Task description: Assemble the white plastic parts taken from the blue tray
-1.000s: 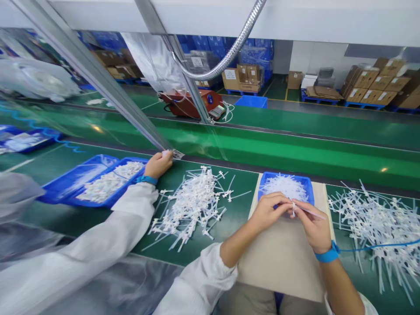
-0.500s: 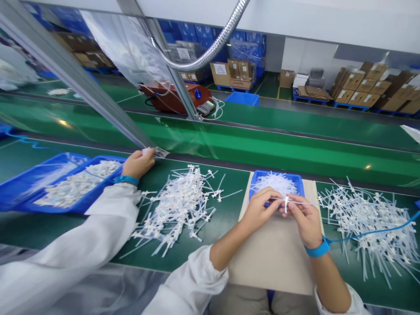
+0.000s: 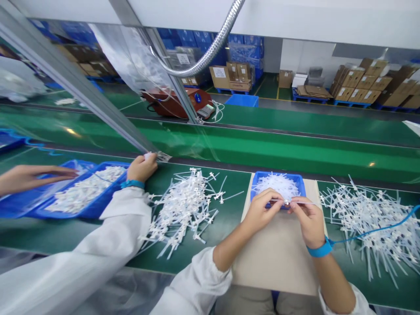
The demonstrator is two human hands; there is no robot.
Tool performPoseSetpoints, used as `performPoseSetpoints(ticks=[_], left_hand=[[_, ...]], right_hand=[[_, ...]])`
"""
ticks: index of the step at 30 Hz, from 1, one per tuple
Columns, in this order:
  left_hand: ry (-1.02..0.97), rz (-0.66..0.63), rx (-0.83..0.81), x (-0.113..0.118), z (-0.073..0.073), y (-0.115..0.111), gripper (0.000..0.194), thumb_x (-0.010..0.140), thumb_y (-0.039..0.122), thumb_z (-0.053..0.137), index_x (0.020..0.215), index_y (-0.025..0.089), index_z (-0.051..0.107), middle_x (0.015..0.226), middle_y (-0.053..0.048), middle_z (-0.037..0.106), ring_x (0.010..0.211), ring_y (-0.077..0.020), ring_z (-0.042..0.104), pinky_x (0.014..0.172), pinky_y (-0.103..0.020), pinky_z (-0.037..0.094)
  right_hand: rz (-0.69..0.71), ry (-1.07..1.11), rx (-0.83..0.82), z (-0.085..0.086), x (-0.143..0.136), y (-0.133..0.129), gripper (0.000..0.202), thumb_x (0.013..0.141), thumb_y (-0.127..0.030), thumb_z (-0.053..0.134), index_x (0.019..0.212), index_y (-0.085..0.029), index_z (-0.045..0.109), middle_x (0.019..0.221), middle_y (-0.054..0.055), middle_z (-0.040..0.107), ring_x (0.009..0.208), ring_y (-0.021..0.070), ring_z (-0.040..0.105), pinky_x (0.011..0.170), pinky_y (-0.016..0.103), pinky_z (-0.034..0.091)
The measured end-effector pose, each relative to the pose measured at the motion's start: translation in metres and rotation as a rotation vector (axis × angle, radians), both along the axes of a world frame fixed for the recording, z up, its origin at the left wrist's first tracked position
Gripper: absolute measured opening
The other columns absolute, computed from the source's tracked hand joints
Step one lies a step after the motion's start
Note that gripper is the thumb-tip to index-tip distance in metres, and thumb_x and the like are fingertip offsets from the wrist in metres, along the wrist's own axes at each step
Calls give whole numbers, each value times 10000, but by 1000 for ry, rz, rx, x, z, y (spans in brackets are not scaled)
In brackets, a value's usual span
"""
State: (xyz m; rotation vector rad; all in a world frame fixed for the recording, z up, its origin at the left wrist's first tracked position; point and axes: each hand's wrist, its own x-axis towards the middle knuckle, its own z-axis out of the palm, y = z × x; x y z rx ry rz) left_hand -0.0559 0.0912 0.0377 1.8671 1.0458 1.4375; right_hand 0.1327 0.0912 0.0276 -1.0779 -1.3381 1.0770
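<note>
My left hand (image 3: 263, 211) pinches one end of a thin white tube, and a small white clip (image 3: 286, 202) sits on it between my hands. On the other side my right hand (image 3: 307, 218), with a blue wrist strap, is closed on the same tube. Both hands are over the near edge of a small blue tray (image 3: 302, 188) of clear tubes, which stands on a beige board (image 3: 278, 258). One pile of tubes with white clips (image 3: 183, 205) lies left of the board, another pile (image 3: 377, 223) lies right of it.
At the left, a co-worker's hand (image 3: 141, 168) is by the metal post (image 3: 98, 100), and their other hand (image 3: 42, 177) reaches over a blue bin (image 3: 19, 205). Another blue bin (image 3: 113, 199) holds white parts. A blue cord (image 3: 377, 231) runs from my right wrist strap.
The co-worker's other hand has come into view over the blue bin at the left. The clip between my hands has turned and shows less of its length. The view has shifted slightly.
</note>
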Motion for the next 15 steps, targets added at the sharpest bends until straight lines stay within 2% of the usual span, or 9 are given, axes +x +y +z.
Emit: performPoseSetpoints(ticks=[6, 10, 15], left_hand=[[-9, -12, 30, 3, -3, 0, 131, 1008, 253, 688, 961, 160, 767, 922, -95, 782, 856, -191, 729, 767, -291, 566], [-54, 10, 51, 6, -11, 0, 188, 990, 312, 738, 968, 137, 802, 921, -118, 814, 837, -195, 758, 775, -291, 593], [-86, 8, 43, 8, -21, 5, 283, 971, 395, 774, 970, 120, 837, 911, -143, 832, 829, -208, 779, 751, -283, 612]], right_hand=[[18, -20, -43, -6, 3, -1, 309, 905, -520, 811, 959, -216, 831, 969, 89, 823, 734, 230, 759, 742, 370, 663], [11, -64, -64, -24, 12, 0, 356, 883, -539, 825, 1029, -215, 844, 1053, 107, 842, 828, 274, 796, 780, 385, 682], [-13, -119, -68, -42, 21, 6, 364, 817, -529, 868, 1021, -227, 859, 1037, 90, 854, 920, 313, 799, 775, 352, 680]])
